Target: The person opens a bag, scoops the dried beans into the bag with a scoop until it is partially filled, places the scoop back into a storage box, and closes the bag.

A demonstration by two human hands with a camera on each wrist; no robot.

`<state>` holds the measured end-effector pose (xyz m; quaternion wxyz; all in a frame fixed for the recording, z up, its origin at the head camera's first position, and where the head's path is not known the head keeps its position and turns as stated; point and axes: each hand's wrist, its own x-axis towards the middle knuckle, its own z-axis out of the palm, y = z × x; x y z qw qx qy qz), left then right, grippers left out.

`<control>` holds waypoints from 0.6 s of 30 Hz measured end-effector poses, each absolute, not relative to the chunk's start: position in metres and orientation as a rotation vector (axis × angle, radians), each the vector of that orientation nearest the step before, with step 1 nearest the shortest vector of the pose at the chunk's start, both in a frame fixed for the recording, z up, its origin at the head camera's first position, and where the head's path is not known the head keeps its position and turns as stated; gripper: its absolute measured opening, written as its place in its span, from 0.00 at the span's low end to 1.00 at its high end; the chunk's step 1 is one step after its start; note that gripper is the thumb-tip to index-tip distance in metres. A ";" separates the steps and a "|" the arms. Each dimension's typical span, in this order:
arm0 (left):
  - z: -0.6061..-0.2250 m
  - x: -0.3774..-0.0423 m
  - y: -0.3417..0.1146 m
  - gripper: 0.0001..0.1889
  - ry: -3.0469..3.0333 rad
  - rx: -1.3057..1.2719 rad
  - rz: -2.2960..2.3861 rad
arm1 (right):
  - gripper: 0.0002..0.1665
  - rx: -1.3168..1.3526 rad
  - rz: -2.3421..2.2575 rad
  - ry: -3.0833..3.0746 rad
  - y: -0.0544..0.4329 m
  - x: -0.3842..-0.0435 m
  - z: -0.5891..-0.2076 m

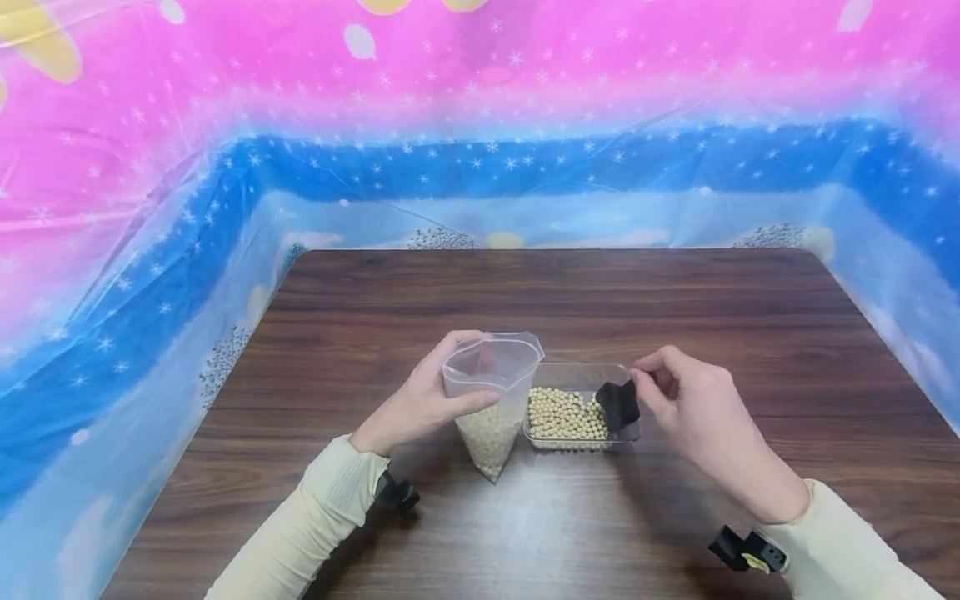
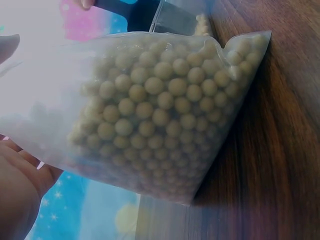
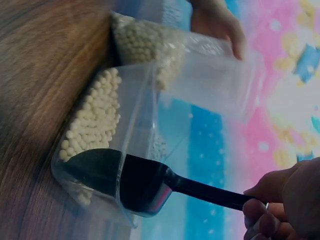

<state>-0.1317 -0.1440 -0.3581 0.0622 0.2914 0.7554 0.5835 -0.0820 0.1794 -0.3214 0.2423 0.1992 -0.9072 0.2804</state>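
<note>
My left hand (image 1: 420, 402) holds a clear zip bag (image 1: 491, 437) by its upper part, fingers behind and thumb across the front. Its mouth gapes, its lower part is filled with pale round beans (image 2: 155, 105), and its bottom corner touches the table. To the right of the bag stands a clear plastic container (image 3: 137, 92) with more of these beans (image 1: 562, 412). The fingers of my right hand (image 1: 701, 408) pinch the handle of a black scoop (image 3: 142, 182). The scoop's blade dips into the container's right end, against the beans.
A dark wood-grain table (image 1: 450, 292) lies under everything. Pink and blue patterned cloth (image 1: 487, 167) hangs behind and around it. Black wrist cameras, such as the right one (image 1: 746, 550), sit below each wrist.
</note>
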 end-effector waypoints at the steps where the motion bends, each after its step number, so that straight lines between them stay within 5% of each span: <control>1: -0.358 -0.132 -0.144 0.31 2.280 0.886 1.768 | 0.05 0.485 0.800 -2.504 0.182 -0.083 -0.322; 7: -0.359 -0.131 -0.144 0.32 2.284 0.898 1.773 | 0.04 0.230 0.955 -2.638 0.196 -0.086 -0.331; 18: -0.358 -0.130 -0.144 0.33 2.319 0.901 1.759 | 0.08 0.186 1.092 -2.738 0.194 -0.084 -0.374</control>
